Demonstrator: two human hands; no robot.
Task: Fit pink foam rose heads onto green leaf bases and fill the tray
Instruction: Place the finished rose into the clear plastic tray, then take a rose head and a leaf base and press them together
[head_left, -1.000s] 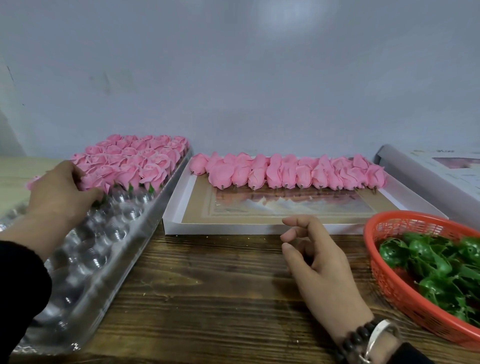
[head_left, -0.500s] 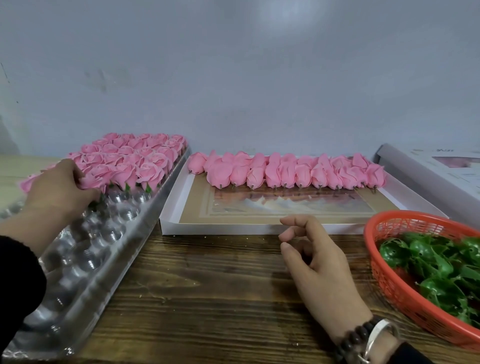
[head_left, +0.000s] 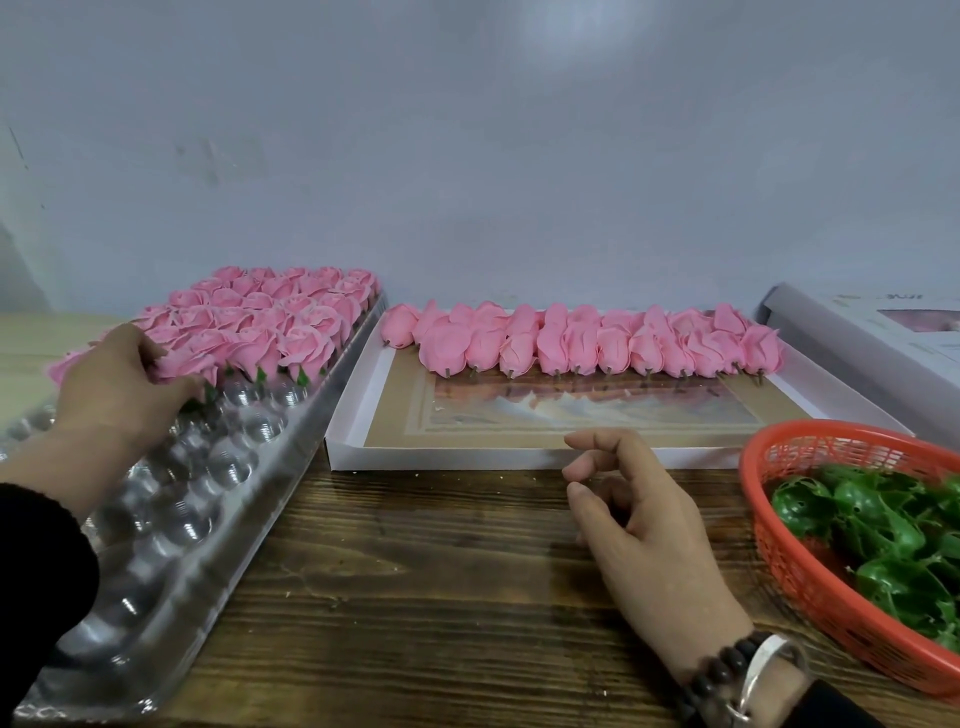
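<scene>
A clear plastic tray (head_left: 171, 525) with round cups lies on the left, its far half filled with assembled pink roses (head_left: 270, 317). My left hand (head_left: 117, 387) reaches into the front row and its fingers curl round a pink rose (head_left: 179, 364) with a green leaf base showing under it. My right hand (head_left: 639, 525) rests on the wooden table with its fingers loosely curled and nothing in it. Loose pink rose heads (head_left: 582, 343) lie in a row in a white box lid (head_left: 441, 460). Green leaf bases (head_left: 878, 530) fill an orange basket (head_left: 779, 540) at the right.
A grey wall stands close behind the table. A white printed box (head_left: 872, 338) sits at the far right behind the basket. Bare wooden table top (head_left: 415, 587) shows between the tray and my right hand.
Hardly anything differs. My left hand stays on the front-row rose in the tray, and my right hand stays on the table with its fingers a little looser.
</scene>
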